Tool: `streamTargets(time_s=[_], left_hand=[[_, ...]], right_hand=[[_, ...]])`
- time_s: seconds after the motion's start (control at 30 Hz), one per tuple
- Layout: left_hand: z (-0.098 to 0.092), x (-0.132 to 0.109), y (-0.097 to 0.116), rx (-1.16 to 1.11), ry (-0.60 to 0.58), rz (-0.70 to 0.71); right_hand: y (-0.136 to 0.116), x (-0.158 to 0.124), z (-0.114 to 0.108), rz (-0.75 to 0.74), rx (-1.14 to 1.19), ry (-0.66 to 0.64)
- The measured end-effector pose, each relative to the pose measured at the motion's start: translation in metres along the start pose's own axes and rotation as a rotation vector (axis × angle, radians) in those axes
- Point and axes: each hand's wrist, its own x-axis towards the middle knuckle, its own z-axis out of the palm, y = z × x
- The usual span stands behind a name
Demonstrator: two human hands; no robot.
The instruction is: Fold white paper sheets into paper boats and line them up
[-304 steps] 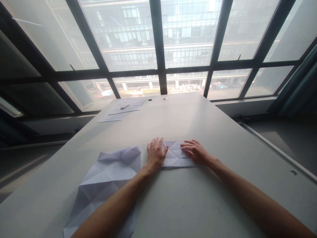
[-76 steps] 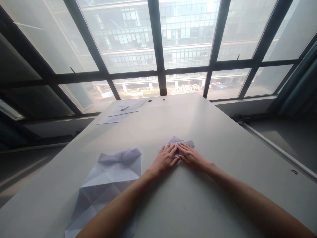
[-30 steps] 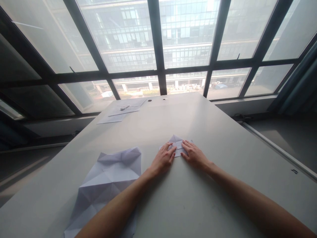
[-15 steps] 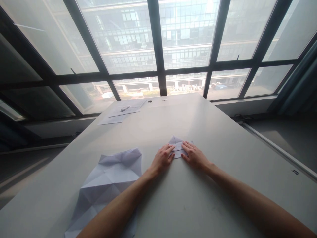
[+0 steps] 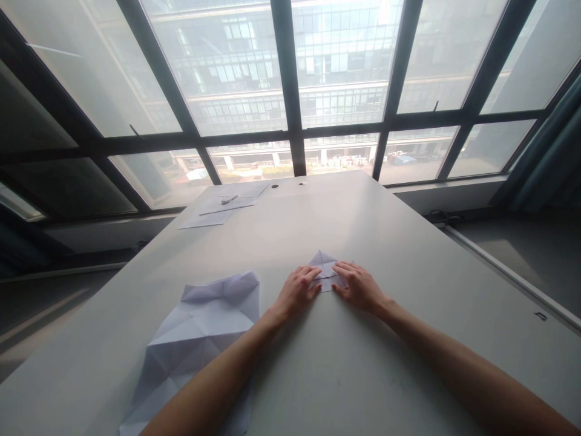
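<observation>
A small folded paper (image 5: 324, 270) with a pointed far end lies on the white table (image 5: 318, 218). My left hand (image 5: 297, 288) holds down its left side, fingers curved over the top and thumb by the near edge. On the opposite side my right hand (image 5: 358, 286) grips it in the same way, its thumb also close to the near edge. Both hands cover the paper's outer corners, so only the middle panel with its crease lines and the peak show. To the left, a large creased sheet (image 5: 204, 318) rests partly beneath my left forearm.
Flat white sheets (image 5: 218, 209) lie at the table's far left, with a small pale object (image 5: 229, 200) on top. Two small holes sit by the far edge. Tall dark-framed windows (image 5: 295, 130) rise behind the table, and a curtain (image 5: 540, 145) hangs at right.
Both hands and the folded paper have shifted very slightly toward me. My right fingers have settled a little lower over the paper's right side. The large creased sheet has stayed put.
</observation>
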Motion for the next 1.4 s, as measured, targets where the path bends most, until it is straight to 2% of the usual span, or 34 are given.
streamTargets(time_s=[0.33, 0.53, 0.67, 0.87, 1.07, 1.23, 1.33, 1.4], left_hand=[[0.0, 0.0, 0.0, -0.038, 0.006, -0.019], [-0.001, -0.002, -0.002, -0.009, -0.008, 0.004], [-0.002, -0.001, -0.004, -0.012, -0.01, -0.037], [-0.002, 0.0, -0.004, -0.027, 0.017, -0.053], [-0.005, 0.0, -0.006, -0.018, 0.081, -0.03], [-0.014, 0.0, -0.002, 0.042, 0.259, -0.037], [-0.016, 0.0, 0.001, 0.077, 0.327, -0.053], [-0.015, -0.001, 0.001, 0.099, 0.303, -0.086]], right_hand=[[-0.001, 0.0, -0.005, -0.021, 0.016, 0.041], [0.015, 0.002, -0.004, -0.054, 0.017, 0.012], [0.027, 0.003, -0.004, -0.089, 0.03, -0.004], [0.026, 0.006, -0.002, -0.094, 0.01, 0.043], [0.023, 0.007, -0.006, -0.16, -0.005, 0.187], [0.025, 0.008, -0.011, -0.191, 0.001, 0.39], [0.025, 0.008, -0.011, -0.189, -0.013, 0.398], [0.025, 0.008, -0.011, -0.16, -0.028, 0.336]])
